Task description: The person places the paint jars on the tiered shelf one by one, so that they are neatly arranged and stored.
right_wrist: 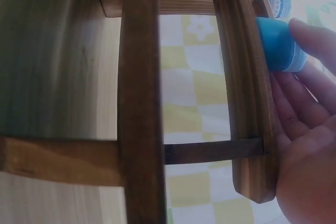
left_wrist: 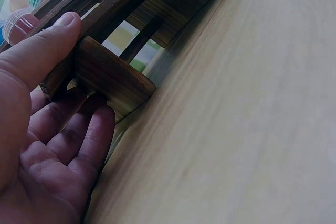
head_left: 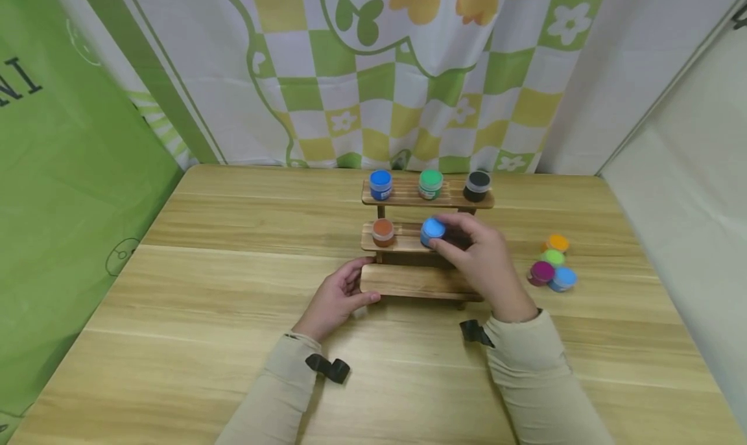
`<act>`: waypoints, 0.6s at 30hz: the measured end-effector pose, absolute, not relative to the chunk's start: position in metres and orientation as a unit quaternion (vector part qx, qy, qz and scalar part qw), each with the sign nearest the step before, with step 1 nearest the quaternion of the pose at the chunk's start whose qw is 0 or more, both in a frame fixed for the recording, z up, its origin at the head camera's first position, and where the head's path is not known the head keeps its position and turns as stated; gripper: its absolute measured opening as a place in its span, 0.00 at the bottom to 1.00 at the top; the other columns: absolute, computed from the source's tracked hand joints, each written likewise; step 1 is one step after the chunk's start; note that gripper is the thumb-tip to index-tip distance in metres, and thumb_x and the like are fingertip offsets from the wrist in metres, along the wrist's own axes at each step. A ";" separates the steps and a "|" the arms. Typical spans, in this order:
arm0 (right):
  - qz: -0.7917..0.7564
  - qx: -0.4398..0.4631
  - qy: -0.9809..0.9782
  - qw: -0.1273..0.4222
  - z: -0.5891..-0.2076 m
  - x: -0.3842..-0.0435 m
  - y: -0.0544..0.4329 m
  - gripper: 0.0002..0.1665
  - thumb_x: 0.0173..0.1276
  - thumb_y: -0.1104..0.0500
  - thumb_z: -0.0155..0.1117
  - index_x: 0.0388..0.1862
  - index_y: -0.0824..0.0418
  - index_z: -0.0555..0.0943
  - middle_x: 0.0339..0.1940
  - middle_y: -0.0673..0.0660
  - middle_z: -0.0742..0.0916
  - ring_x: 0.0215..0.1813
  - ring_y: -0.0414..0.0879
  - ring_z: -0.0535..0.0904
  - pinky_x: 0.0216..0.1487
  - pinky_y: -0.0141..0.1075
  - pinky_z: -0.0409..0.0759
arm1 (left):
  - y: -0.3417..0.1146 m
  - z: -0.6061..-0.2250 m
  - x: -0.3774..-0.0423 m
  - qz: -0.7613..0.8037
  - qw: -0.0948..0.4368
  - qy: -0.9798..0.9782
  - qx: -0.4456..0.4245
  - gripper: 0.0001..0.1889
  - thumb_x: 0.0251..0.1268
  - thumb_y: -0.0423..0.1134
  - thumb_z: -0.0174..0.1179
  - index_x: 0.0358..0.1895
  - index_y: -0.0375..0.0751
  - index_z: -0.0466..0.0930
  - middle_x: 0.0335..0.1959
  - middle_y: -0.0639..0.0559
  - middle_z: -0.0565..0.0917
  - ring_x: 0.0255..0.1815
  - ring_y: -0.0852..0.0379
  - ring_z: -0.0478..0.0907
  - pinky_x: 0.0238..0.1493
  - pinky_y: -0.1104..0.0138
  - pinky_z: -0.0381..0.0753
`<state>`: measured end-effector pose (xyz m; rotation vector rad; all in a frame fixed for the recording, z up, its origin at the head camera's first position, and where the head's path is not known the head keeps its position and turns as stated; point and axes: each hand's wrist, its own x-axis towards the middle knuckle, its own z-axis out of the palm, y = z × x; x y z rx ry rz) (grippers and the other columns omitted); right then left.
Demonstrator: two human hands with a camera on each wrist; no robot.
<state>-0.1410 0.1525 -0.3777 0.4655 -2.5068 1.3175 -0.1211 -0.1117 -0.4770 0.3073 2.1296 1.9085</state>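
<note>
Centre frame, I find the right hand (head_left: 486, 261) pinching a light-blue jar (head_left: 433, 231) (probably lightweight, stiff, slick; hold its sides); left hand (head_left: 338, 297) grips the wooden rack (head_left: 417, 280).

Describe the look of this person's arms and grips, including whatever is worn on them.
The left grip and right grip are bare hands without gloves. The left sleeve and right sleeve are long, plain beige and wrinkled. A black, curled strap-like piece sticks out by the left cuff and right cuff.

Left hand (head_left: 335, 300) grips; right hand (head_left: 487, 263) pinches, higher and farther forward.
</note>
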 end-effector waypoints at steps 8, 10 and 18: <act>0.432 0.164 -0.877 0.130 -0.380 -0.142 0.152 0.23 0.61 0.65 0.76 0.56 0.66 0.83 0.53 0.61 0.87 0.54 0.55 0.83 0.57 0.50 0.82 | -0.111 -0.475 -0.120 0.655 0.132 0.737 0.100 0.36 0.61 0.33 0.71 0.72 0.41 0.68 0.73 0.45 0.70 0.73 0.52 0.66 0.73 0.61 0.65; 0.431 0.169 -0.876 0.132 -0.380 -0.143 0.152 0.23 0.61 0.65 0.76 0.56 0.66 0.83 0.53 0.61 0.87 0.53 0.55 0.84 0.56 0.50 0.83 | -0.111 -0.474 -0.120 0.657 0.133 0.735 0.099 0.36 0.61 0.33 0.71 0.72 0.41 0.67 0.73 0.45 0.70 0.73 0.52 0.67 0.73 0.61 0.65; 0.437 0.169 -0.874 0.132 -0.381 -0.143 0.152 0.24 0.60 0.66 0.76 0.56 0.66 0.83 0.52 0.62 0.87 0.52 0.55 0.84 0.54 0.50 0.84 | -0.111 -0.474 -0.120 0.659 0.133 0.733 0.104 0.35 0.61 0.33 0.71 0.72 0.41 0.68 0.72 0.45 0.72 0.71 0.51 0.70 0.72 0.62 0.68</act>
